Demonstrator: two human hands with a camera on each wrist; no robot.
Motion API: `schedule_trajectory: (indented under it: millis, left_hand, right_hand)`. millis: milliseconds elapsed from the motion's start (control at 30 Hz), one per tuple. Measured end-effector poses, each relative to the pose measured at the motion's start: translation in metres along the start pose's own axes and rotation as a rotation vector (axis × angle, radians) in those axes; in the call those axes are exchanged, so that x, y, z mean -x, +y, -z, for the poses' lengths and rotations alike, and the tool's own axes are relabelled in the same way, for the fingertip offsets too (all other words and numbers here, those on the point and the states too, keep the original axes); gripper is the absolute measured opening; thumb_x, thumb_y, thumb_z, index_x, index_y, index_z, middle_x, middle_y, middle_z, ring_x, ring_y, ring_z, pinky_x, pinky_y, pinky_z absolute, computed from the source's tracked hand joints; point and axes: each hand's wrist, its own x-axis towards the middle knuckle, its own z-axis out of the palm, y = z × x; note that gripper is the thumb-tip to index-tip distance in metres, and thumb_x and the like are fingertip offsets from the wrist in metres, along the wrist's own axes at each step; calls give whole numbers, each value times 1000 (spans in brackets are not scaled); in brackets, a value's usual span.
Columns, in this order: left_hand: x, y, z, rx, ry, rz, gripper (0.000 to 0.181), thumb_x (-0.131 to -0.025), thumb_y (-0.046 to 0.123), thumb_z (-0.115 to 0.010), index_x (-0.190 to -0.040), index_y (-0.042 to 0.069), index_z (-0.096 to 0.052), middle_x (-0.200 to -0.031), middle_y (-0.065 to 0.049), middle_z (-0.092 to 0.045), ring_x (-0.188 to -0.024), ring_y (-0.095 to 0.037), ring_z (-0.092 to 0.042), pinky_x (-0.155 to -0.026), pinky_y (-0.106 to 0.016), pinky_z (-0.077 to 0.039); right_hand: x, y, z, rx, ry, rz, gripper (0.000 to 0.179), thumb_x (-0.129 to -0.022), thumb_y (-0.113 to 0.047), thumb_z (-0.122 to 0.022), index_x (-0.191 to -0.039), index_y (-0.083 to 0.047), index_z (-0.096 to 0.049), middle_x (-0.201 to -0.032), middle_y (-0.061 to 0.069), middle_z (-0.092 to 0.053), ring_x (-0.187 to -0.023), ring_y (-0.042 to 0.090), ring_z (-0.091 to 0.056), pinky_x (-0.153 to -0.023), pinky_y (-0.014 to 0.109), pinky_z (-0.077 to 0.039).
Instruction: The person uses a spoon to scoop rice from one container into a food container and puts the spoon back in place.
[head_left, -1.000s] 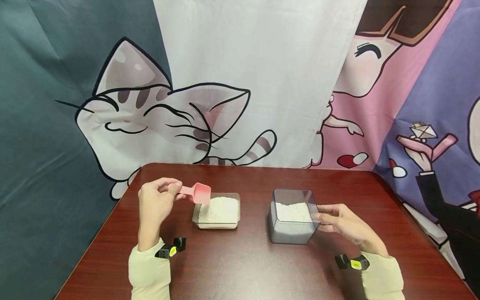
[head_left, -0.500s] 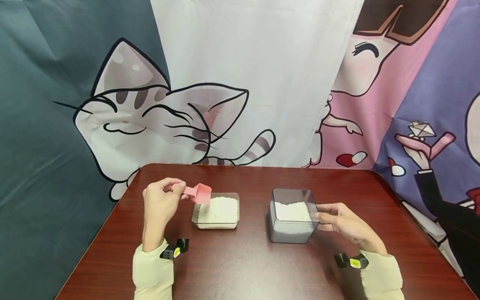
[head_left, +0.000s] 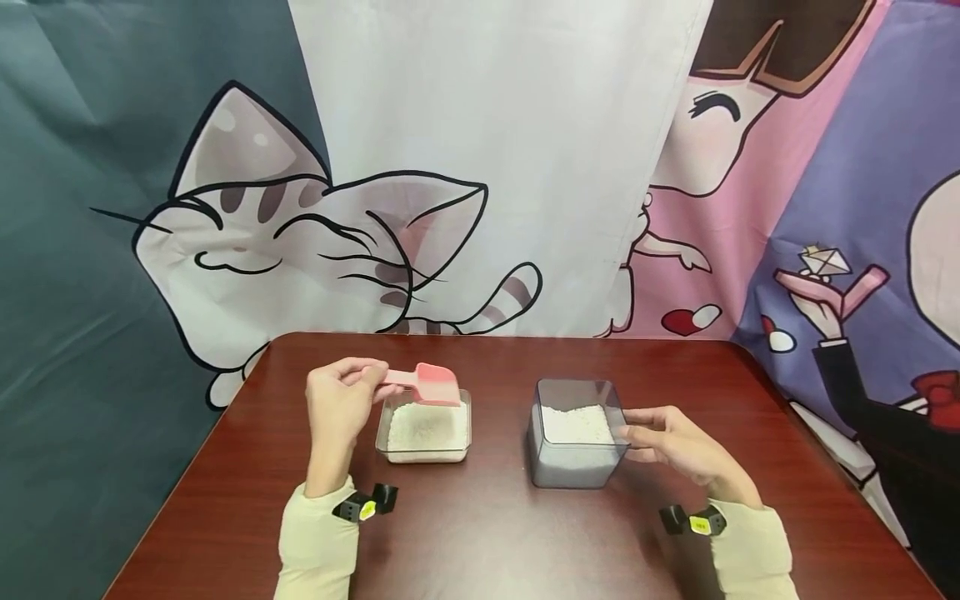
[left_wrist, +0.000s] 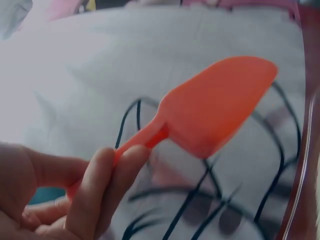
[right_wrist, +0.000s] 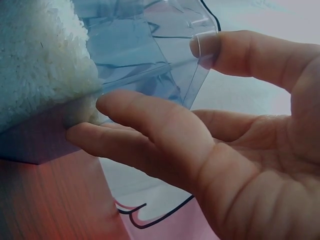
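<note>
My left hand [head_left: 341, 404] pinches the handle of a pink scoop [head_left: 437, 385], its bowl tipped and held over the back of a shallow clear tray [head_left: 423, 456]. White grains [head_left: 427, 427] lie in that tray. The left wrist view shows the scoop's outside [left_wrist: 217, 107], with thumb and fingers around the thin handle. At the right, a deeper tinted clear box [head_left: 577, 467] holds white rice [right_wrist: 40, 65]. My right hand [head_left: 675, 442] grips this box at its right side, fingers along the wall; one fingertip shows through the clear plastic in the right wrist view.
Both containers stand on a reddish-brown wooden table [head_left: 480, 533], with a gap between them. A cloth backdrop [head_left: 510, 125] printed with a cartoon cat hangs behind the far table edge.
My left hand has moved right with the scoop, which has swung and tipped further over the tray. My right hand stays at the box. The head view has shifted slightly.
</note>
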Motion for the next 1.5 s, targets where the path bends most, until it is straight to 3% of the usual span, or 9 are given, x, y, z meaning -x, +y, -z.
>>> schedule_trajectory:
  millis: [133, 300, 367, 567, 833, 933, 1067, 1167, 1500]
  left_hand:
    - [4, 10, -22, 102, -82, 51, 10, -79, 3, -66, -83, -6, -68, -68, -16, -68, -57, -26, -67, -57, -32, -58]
    - [7, 30, -52, 164, -204, -42, 8, -80, -2, -63, -82, -8, -67, -70, -21, -66, -53, -24, -66, -56, -36, -58]
    - [6, 39, -64, 99, -236, -123, 8, -79, -2, -61, -79, -7, -68, -67, -19, -66, -50, -21, -65, -52, -33, -58]
    - [9, 63, -98, -271, -270, -352, 12, -75, 5, -61, -68, 8, -69, -53, 3, -61, -48, -7, -58, -45, -20, -48]
    - [19, 83, -133, -394, -354, -388, 14, -75, 6, -59, -65, 10, -68, -57, 4, -59, -58, -11, -54, -43, -18, -42]
    - [24, 83, -143, -433, -354, -400, 17, -74, 5, -58, -60, 11, -65, -53, 5, -56, -55, -11, -52, -41, -17, -39]
    - [31, 77, -156, -479, -360, -405, 30, -70, 2, -54, -44, 13, -44, -43, 8, -30, -47, -8, -32, -35, -18, -21]
    - [36, 69, -163, -490, -370, -380, 35, -66, 0, -51, -42, 14, -29, -40, 9, -23, -47, -8, -24, -35, -21, -15]
    - [46, 34, -179, -491, -376, -317, 34, -66, -2, -52, -42, 14, -35, -37, 11, -26, -45, -7, -35, -35, -22, -26]
  right_hand:
    - [0, 2, 1, -21, -16, 19, 50, -92, -7, -53, -130, 18, -34, -126, 36, -44, -106, 31, -58, -87, 39, -51]
    - [-1, 1, 1, -17, -9, 8, 50, -92, -9, -54, -131, 17, -35, -126, 35, -45, -106, 31, -58, -88, 41, -50]
    - [-1, 0, 1, -15, 0, 1, 51, -91, -9, -54, -131, 17, -35, -126, 35, -45, -105, 29, -59, -89, 43, -49]
    - [0, 2, -1, -12, -16, 18, 50, -92, -6, -52, -130, 20, -33, -124, 37, -44, -103, 28, -60, -88, 42, -50]
    - [0, 4, -1, -12, -3, -1, 49, -92, -8, -54, -130, 16, -36, -125, 34, -46, -104, 29, -60, -88, 42, -50]
    - [0, 4, 1, 0, 7, -12, 49, -91, -11, -55, -131, 14, -38, -126, 32, -48, -104, 29, -60, -88, 43, -50]
    - [-1, 3, 1, 6, 14, -9, 49, -91, -11, -55, -130, 14, -39, -126, 32, -47, -104, 28, -60, -87, 41, -51]
    - [0, 3, 0, 0, 20, -13, 49, -91, -10, -55, -130, 15, -38, -126, 33, -47, -103, 27, -61, -87, 39, -52]
    - [0, 1, 0, -2, 15, -14, 50, -91, -11, -55, -130, 16, -37, -125, 33, -46, -101, 25, -61, -88, 44, -49]
